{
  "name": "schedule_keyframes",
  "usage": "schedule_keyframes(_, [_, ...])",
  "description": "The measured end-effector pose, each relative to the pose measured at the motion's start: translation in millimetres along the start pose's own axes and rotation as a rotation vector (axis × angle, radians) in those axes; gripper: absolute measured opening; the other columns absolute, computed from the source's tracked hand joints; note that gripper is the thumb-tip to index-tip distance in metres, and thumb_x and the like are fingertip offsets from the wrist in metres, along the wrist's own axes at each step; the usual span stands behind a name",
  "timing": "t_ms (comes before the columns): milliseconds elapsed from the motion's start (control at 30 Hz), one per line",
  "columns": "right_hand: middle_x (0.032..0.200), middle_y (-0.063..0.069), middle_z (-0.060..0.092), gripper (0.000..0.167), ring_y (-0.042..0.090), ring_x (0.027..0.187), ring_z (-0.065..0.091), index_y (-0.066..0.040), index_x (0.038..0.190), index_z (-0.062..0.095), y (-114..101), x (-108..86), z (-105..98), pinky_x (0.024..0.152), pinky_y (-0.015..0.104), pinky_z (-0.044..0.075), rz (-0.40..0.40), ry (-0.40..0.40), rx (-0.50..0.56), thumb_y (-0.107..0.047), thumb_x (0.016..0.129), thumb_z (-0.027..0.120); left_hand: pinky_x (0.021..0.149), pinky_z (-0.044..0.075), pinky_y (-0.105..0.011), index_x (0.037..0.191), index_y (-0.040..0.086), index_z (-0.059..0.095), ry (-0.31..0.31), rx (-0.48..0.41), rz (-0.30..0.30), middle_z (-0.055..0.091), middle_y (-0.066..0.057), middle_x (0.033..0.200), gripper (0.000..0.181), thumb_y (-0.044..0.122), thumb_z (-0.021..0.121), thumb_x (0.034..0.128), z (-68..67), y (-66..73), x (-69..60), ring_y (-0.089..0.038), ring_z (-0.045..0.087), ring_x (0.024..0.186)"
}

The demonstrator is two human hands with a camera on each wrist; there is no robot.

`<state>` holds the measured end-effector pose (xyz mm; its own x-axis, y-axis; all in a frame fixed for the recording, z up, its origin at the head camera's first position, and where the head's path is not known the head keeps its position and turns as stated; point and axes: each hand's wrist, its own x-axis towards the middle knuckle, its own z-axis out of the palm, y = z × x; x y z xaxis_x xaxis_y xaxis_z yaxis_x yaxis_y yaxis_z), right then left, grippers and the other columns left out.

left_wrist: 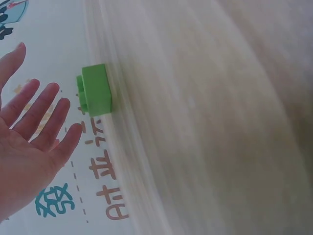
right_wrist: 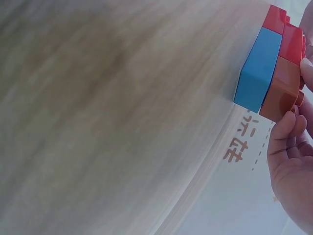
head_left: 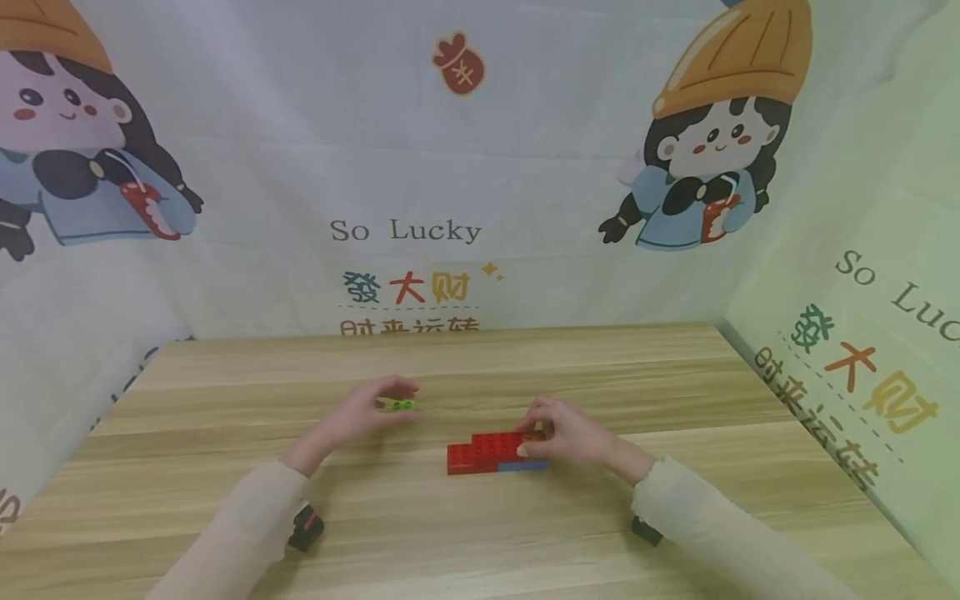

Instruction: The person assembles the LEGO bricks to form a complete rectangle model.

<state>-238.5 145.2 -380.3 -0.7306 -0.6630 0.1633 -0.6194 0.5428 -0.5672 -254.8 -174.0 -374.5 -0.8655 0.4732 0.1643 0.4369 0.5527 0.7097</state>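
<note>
A green brick stands on the table, studs showing. My left hand is beside it with fingers spread and apart, touching nothing that I can see. Near the middle of the table lies a block of joined bricks: red bricks on the left, a blue brick below, and a brown brick at the right end. The fingers of my right hand pinch the brown brick, partly covering it in the head view.
The wooden table runs back to a printed cloth behind it, with more cloth at both sides. Small black devices sit at the left wrist and the right wrist.
</note>
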Motion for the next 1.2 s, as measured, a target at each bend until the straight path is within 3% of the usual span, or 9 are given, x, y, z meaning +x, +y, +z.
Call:
schedule_keyframes(500, [0.079, -0.008, 0.049, 0.027, 0.009, 0.065, 0.043, -0.01, 0.098, 0.065, -0.4, 0.1, -0.7, 0.056, 0.024, 0.04, -0.008, -0.003, -0.022, -0.026, 0.076, 0.069, 0.091, 0.034, -0.047, 0.118, -0.006, 0.047, -0.036, 0.011, -0.048, 0.049, -0.021, 0.118, 0.05, 0.018, 0.066, 0.0785, -1.3, -16.2, -1.4, -0.036, 0.044, 0.109])
schedule_keyframes(800, [0.079, -0.008, 0.049, 0.027, 0.009, 0.065, 0.042, -0.01, 0.098, 0.066, 0.2, 0.6, -0.8, 0.056, 0.024, 0.039, -0.006, -0.002, -0.011, -0.027, 0.076, 0.069, 0.09, 0.034, -0.048, 0.117, -0.008, 0.046, -0.048, 0.042, -0.048, 0.049, -0.023, 0.116, 0.048, 0.013, 0.066, 0.0783, -2.6, -17.3, -0.8, -0.038, 0.045, 0.106])
schedule_keyframes(1200, [0.079, -0.008, 0.049, 0.027, 0.009, 0.065, 0.042, -0.009, 0.097, 0.066, 1.2, 0.8, -0.4, 0.056, 0.024, 0.039, -0.018, -0.001, -0.007, -0.026, 0.077, 0.069, 0.089, 0.035, -0.047, 0.116, -0.005, 0.047, -0.074, 0.04, -0.093, 0.052, -0.018, 0.112, 0.047, 0.013, 0.066, 0.0778, -1.7, -20.5, 0.5, -0.035, 0.047, 0.104])
